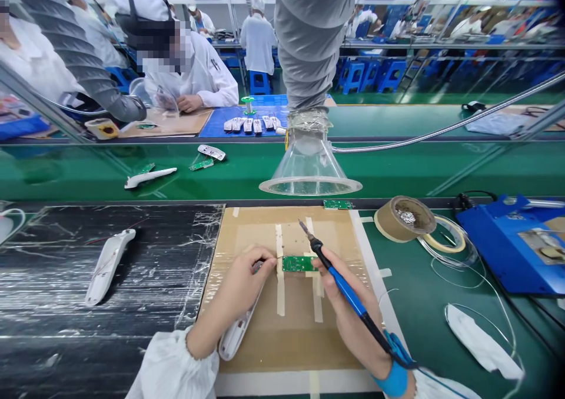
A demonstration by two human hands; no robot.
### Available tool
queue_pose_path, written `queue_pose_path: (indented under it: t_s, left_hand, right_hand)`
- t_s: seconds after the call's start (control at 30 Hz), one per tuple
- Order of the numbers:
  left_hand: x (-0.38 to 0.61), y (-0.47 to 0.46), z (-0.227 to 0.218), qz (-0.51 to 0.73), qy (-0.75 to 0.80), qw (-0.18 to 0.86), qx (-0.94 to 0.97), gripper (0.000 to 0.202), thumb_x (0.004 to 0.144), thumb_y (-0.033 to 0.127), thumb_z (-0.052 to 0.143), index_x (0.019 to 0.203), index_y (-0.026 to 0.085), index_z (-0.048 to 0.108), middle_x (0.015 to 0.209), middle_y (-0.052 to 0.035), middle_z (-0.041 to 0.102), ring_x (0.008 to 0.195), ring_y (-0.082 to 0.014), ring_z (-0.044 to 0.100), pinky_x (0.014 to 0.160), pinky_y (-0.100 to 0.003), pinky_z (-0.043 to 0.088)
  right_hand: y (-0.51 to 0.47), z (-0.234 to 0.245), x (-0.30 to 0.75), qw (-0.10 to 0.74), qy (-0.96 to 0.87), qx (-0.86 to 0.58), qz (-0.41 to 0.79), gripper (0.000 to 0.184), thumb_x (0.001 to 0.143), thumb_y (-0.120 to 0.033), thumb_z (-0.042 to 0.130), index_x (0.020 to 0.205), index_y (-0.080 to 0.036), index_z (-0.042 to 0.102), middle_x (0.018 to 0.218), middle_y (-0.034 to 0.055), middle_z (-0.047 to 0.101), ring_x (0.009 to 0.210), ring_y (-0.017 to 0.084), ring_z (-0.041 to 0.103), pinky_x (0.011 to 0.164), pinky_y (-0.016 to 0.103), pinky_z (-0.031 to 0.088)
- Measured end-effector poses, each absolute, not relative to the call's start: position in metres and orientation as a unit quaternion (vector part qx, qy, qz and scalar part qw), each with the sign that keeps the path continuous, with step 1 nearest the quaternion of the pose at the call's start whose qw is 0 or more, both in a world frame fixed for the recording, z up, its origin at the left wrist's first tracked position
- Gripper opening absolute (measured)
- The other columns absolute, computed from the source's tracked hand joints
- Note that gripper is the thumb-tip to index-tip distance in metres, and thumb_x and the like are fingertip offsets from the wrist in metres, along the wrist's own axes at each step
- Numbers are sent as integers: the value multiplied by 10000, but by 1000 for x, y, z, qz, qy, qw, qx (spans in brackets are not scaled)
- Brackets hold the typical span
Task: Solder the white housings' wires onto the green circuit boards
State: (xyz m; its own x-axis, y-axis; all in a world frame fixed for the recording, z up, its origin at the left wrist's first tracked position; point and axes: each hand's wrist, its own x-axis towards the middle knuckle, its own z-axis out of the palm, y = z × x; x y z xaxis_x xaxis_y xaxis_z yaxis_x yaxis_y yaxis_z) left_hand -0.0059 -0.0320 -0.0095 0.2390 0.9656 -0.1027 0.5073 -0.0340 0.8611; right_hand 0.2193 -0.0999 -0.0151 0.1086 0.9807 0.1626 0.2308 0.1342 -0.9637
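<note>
A blue-and-black soldering iron (pixel 348 290) is gripped in my right hand (pixel 353 311), its metal tip pointing up and away above the cardboard. Fingertips of that hand touch the right end of a small green circuit board (pixel 298 263), which lies over strips of tape. At the board's left end, my left hand (pixel 247 275) pinches what looks like a thin wire between thumb and finger. Partly hidden under this hand is a long white plastic housing (pixel 238 335), lying at a slant on the cardboard sheet (pixel 286 346). A blue strap (pixel 392 378) circles my right wrist.
Another white housing (pixel 108 266) lies on the black mat at left. A clear extraction hood (pixel 311 166) hangs ahead. At right are a tape roll (pixel 404 218), solder wire (pixel 463 258) and a blue soldering station (pixel 516 243). Housings and boards rest on the green belt (pixel 238 178); a co-worker sits beyond.
</note>
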Motion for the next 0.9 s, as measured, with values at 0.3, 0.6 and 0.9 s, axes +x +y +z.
queue_pose_path:
  t_s: [0.3,0.6,0.9]
  left_hand:
    - [-1,-7,-8,169,566,403,699,183,888,241,534,710,231,574,854,-32,672,859,-247,615,818,-369,426]
    - [-2,0,-4,136,559,417,704,201,867,322,502,691,243,557,828,-38,671,850,-259,616,803,-379,424]
    - [1,2,-6,125,560,403,713,207,866,303,501,675,242,552,812,-32,684,829,-250,620,785,-372,433]
  right_hand:
    - [-124,-49,226,554,-515,-580,303,217,1050,-300,711,1246,-378,762,1075,-4,843,943,176,832,847,213,683]
    - [-125,-51,222,549,-502,-597,298,162,1035,-320,721,1186,-340,775,1043,15,854,909,193,843,823,218,688]
    - [-126,-53,224,534,-516,-598,302,178,1056,-316,699,1217,-361,758,1077,-2,849,970,191,834,865,231,678]
